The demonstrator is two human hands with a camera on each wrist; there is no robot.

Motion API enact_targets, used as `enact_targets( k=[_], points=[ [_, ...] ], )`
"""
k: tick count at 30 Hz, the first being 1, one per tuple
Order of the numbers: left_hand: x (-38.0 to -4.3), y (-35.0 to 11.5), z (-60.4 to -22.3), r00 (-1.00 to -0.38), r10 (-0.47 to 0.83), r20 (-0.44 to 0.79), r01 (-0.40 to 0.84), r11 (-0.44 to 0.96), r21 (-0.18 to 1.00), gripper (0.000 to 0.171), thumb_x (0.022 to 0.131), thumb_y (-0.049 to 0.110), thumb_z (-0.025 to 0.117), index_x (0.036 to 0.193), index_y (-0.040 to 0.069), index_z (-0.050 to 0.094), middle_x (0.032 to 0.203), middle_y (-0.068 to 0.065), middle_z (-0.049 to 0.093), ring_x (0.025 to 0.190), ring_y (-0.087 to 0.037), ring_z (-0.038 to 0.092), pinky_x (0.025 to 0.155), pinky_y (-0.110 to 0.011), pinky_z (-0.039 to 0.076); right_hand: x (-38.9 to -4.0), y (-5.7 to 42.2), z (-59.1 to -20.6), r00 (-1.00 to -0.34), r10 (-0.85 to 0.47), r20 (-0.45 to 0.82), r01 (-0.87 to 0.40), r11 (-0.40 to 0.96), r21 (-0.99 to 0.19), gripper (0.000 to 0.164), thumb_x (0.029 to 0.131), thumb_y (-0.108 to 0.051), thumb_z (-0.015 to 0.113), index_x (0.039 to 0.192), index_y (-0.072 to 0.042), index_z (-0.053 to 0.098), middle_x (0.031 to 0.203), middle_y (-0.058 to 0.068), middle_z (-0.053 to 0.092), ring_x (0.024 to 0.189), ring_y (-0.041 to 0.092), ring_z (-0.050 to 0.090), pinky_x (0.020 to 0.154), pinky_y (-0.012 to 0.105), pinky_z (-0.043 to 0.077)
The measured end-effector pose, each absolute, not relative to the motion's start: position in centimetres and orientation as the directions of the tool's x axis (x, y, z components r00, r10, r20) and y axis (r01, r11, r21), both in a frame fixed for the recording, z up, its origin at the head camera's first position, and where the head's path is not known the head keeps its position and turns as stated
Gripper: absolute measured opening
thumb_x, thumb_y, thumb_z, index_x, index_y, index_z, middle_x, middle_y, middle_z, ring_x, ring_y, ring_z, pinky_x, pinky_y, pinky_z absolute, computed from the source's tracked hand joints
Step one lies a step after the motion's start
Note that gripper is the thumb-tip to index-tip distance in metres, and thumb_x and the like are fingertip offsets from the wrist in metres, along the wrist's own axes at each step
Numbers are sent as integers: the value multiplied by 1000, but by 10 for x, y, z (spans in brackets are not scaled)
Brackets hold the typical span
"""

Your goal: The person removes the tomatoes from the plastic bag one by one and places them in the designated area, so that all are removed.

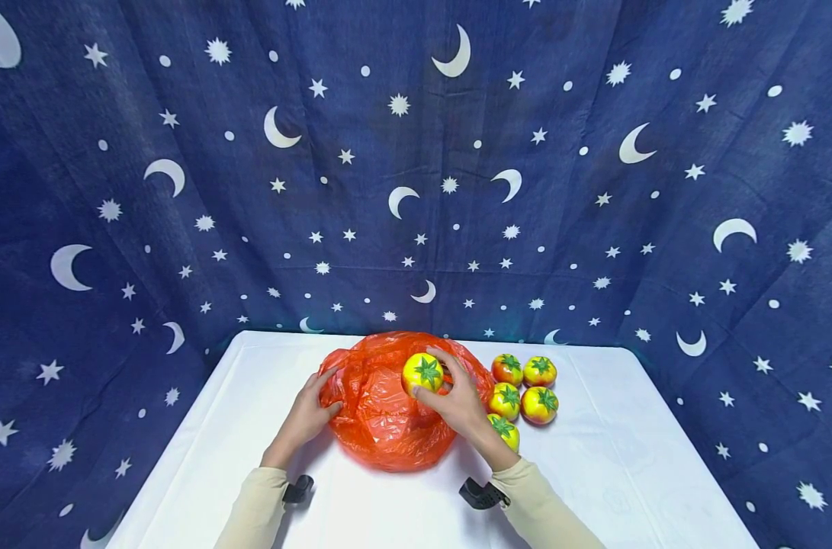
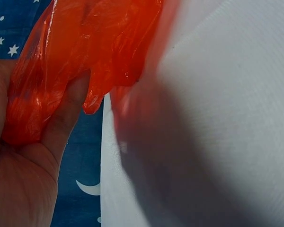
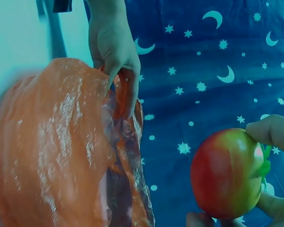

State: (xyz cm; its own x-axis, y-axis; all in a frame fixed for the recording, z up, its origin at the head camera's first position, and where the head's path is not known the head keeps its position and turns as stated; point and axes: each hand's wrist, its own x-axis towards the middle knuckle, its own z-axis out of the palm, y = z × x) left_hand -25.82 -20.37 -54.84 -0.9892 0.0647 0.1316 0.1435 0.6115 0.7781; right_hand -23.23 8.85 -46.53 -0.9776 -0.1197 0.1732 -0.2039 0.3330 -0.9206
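Observation:
A red plastic bag [image 1: 388, 431] sits puffed up on the table. At its left rim my left hand [image 1: 309, 414] grips the thin film between thumb and fingers; the left wrist view shows the bag [image 2: 104, 38] bunched in that hand [image 2: 23, 189]. Above the bag, my right hand [image 1: 465, 402] holds a red-and-yellow tomato [image 1: 422, 374] with a green leafy top. The right wrist view shows this tomato [image 3: 225, 175] pinched by thumb and fingers, apart from the bag [image 3: 47, 146], whose mouth gapes. What lies inside the bag is hidden.
Several similar tomatoes [image 1: 539, 405] stand in a cluster just right of the bag; my right forearm partly covers the nearest one [image 1: 505, 431]. Beneath everything is a white-covered table [image 1: 608, 457]. A dark blue curtain [image 1: 361, 229] with moons and stars hangs behind it.

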Motion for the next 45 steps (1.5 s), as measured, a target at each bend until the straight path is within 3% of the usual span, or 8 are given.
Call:
enact_targets(
  k=[7, 18, 24, 32, 41, 45],
  points=[
    [-258, -205, -550, -989, 67, 135, 147, 609, 779, 69, 84, 2, 71, 147, 7, 43, 144, -25, 42, 137, -46, 41, 113, -62, 33, -226, 100, -466, -973, -114, 203, -230, 346, -910, 67, 77, -28, 81, 137, -35, 52, 147, 1, 44, 124, 25, 52, 106, 50, 47],
    [-257, -206, -548, -989, 58, 138, 145, 600, 787, 69, 84, 3, 70, 147, 8, 43, 146, -24, 41, 138, -46, 40, 114, -62, 31, -215, 119, -472, -975, -90, 201, -221, 431, -875, 65, 77, -32, 82, 135, -37, 54, 140, -2, 49, 120, 20, 53, 100, 41, 50],
    [-257, -207, -548, -986, 68, 149, 160, 600, 784, 69, 84, 4, 71, 147, 9, 44, 145, -24, 42, 137, -45, 41, 113, -62, 32, -211, 131, -479, -977, -76, 199, -212, 425, -880, 65, 77, -30, 82, 136, -30, 53, 142, 2, 49, 117, 22, 54, 99, 39, 51],
    [-257, -208, -551, -984, 68, 162, 171, 595, 786, 69, 83, 3, 72, 146, 8, 45, 141, -22, 45, 136, -43, 43, 114, -61, 33, -204, 148, -479, -981, -38, 190, -188, 436, -880, 63, 79, -26, 81, 135, -32, 53, 139, 4, 50, 113, 22, 56, 93, 36, 52],
    [-258, -208, -550, -989, 66, 134, 146, 609, 780, 69, 85, 5, 70, 148, 10, 43, 145, -25, 42, 138, -46, 39, 114, -63, 30, -204, 166, -489, -989, 9, 148, -129, 446, -886, 64, 82, -27, 79, 140, -21, 51, 145, 6, 45, 120, 25, 53, 96, 29, 50],
    [-257, -208, -549, -987, 75, 144, 160, 608, 778, 69, 84, 4, 70, 147, 9, 43, 142, -23, 44, 137, -45, 41, 114, -62, 31, -202, 171, -490, -991, 29, 133, -106, 440, -892, 63, 81, -27, 79, 138, -24, 52, 143, 4, 47, 120, 25, 53, 102, 37, 50]
  ],
)
